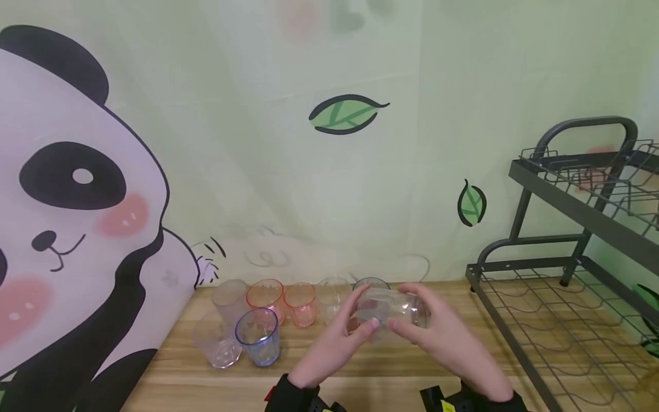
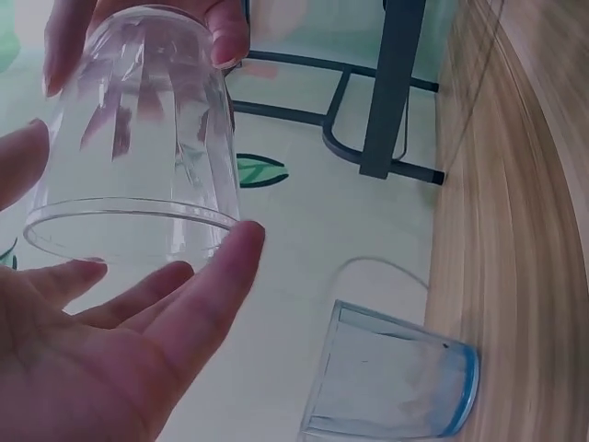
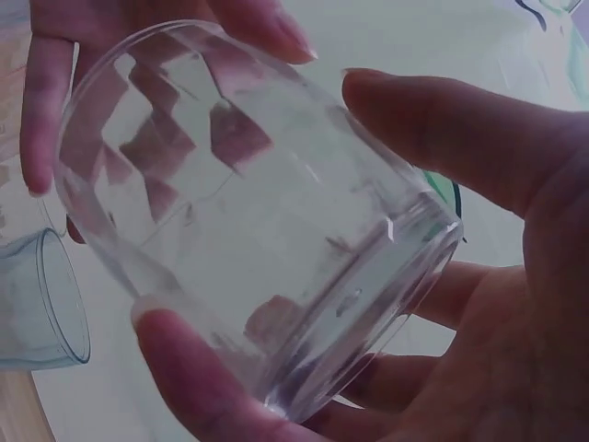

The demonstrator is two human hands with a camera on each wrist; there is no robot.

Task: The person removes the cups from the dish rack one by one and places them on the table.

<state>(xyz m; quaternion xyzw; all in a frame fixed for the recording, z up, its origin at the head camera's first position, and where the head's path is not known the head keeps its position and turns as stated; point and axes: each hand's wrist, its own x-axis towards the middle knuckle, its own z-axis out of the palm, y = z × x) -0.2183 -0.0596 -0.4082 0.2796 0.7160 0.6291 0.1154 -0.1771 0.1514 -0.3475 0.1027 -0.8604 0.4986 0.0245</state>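
Observation:
A clear drinking glass with a faceted wall is held sideways above the wooden table. My left hand holds it at the rim end, thumb and fingers around the edge; in the left wrist view, a fingertip touches the rim. My right hand grips the base end, and the right wrist view shows its thumb and fingers around the thick bottom. Nothing is visible inside the glass. Behind the hands stands a bluish glass, partly hidden by the held glass in the head view.
Left of the hands stand several glasses: a blue one, a red-orange one, a pink one and clear ones. A dark two-tier wire rack occupies the right side. A panda-printed backdrop rises behind the table.

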